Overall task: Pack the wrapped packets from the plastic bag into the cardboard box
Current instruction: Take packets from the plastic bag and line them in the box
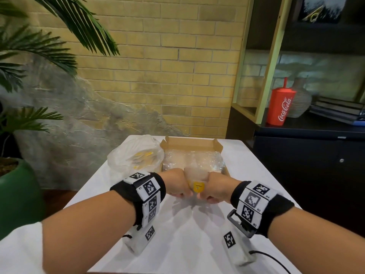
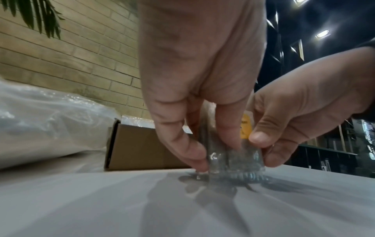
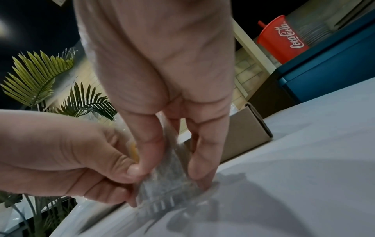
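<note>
A clear wrapped packet (image 1: 196, 177) with a yellow label stands on edge on the white table (image 1: 177, 234), just in front of the cardboard box (image 1: 192, 144). My left hand (image 1: 178, 183) pinches its left side and my right hand (image 1: 212, 188) pinches its right side. In the left wrist view the packet (image 2: 236, 158) touches the table, with small metal pieces in its bottom. The right wrist view shows the same packet (image 3: 166, 184) between both hands' fingers. The open box holds several clear-wrapped packets (image 1: 193, 159). The plastic bag (image 1: 132, 157) lies left of the box with more yellow-labelled packets inside.
A green plant pot (image 1: 17, 186) and palm leaves stand left of the table. A dark cabinet (image 1: 308, 171) on the right carries a red cup (image 1: 280, 103), a vase and stacked books. A brick wall is behind the table.
</note>
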`<state>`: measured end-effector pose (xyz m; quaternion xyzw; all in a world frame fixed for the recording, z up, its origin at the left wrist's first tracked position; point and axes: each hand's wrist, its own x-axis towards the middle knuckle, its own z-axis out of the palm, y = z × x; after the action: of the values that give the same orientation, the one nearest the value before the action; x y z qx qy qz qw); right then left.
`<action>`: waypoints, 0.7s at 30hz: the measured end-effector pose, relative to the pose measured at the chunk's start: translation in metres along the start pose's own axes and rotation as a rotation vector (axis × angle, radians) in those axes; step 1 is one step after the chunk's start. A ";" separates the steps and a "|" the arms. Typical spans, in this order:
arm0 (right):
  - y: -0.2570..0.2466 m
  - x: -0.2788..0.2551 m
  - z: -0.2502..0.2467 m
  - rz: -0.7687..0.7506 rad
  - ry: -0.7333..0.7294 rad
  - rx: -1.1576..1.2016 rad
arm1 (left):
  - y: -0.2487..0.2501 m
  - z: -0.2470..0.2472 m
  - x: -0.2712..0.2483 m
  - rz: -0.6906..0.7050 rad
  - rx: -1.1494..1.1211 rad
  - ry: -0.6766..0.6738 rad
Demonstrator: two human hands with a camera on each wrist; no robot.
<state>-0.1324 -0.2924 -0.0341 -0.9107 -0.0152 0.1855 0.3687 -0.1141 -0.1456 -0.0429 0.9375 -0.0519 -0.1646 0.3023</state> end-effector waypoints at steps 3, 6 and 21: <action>-0.001 0.003 -0.003 -0.037 0.077 -0.045 | 0.002 -0.001 0.000 0.003 -0.074 -0.044; -0.008 -0.001 -0.014 -0.081 0.126 0.015 | 0.007 -0.010 -0.004 0.061 -0.119 -0.028; -0.034 -0.001 -0.048 -0.309 0.158 0.477 | 0.034 -0.050 -0.013 0.285 -0.856 -0.072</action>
<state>-0.1127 -0.2998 0.0214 -0.7970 -0.0812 0.0540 0.5961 -0.1096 -0.1431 0.0187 0.7053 -0.1184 -0.1604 0.6803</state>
